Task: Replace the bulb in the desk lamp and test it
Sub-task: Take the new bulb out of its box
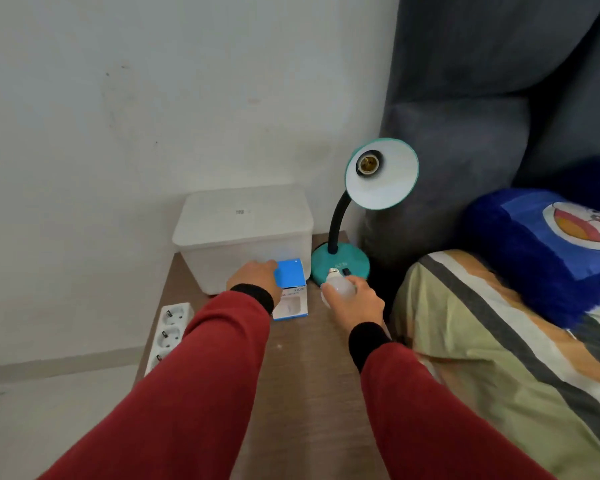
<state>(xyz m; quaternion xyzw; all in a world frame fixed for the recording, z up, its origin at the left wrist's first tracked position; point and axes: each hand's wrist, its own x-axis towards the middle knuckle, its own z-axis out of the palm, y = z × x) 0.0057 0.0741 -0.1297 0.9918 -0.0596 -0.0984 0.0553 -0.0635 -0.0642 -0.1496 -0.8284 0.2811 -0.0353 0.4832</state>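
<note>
Right hand (355,303) wrapped around bulb (340,287), screw cap forward, just before lamp base (340,263). Left hand (257,277) grips blue box (291,275). Socket (368,163) empty above (advise: align cap squarely, thread gently).

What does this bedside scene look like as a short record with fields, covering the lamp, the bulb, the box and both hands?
lamp: teal gooseneck desk lamp standing at the back of the brown wooden table, shade tilted toward the camera
socket: brass socket in the shade, empty
bulb: white screw-base bulb held in the right hand, base pointing toward the lamp base
box: blue and white bulb carton on the table, under the left hand
other: white lidded plastic bin; white power strip at the table's left edge
</note>
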